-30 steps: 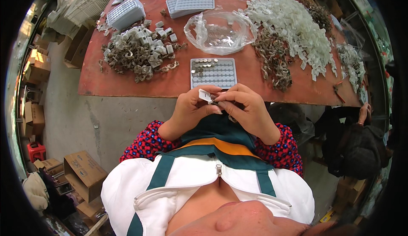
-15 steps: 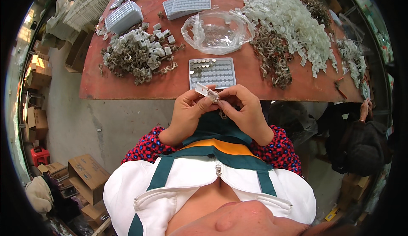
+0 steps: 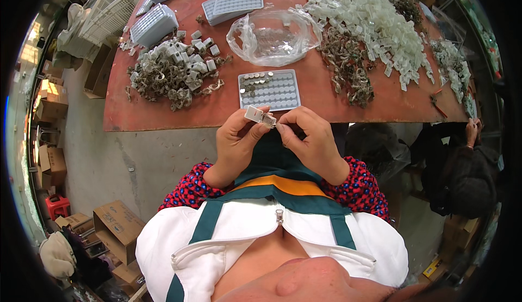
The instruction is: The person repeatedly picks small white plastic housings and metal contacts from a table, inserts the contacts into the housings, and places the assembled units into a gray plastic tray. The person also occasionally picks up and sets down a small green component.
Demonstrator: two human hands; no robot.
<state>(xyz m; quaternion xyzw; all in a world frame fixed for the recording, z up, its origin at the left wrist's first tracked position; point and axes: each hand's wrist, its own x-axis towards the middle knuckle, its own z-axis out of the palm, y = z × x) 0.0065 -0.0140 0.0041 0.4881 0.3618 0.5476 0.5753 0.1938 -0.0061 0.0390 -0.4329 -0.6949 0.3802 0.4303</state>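
Just past the table's near edge, my left hand [image 3: 237,141] pinches a small white plastic case [image 3: 254,114]. A translucent part hangs open at the case's right side. My right hand [image 3: 314,141] has thumb and forefinger pressed together at that part's edge; whatever they hold is too small to make out. Beyond both hands lies a light grey tray [image 3: 297,92] with rows of round hollows. Small silvery discs [image 3: 258,76] sit in its far left part.
On the red table [image 3: 163,120] are a pile of white cases with brown tangles [image 3: 179,76], a clear plastic bag [image 3: 274,52], a heap of translucent pieces [image 3: 370,30] and stacked grey trays [image 3: 155,26]. Red-handled pliers [image 3: 437,106] lie right. Another person [image 3: 462,177] works far right.
My right hand's fingertips have drawn slightly away from the case, showing more of its translucent part. My left hand has shifted slightly left with the case.
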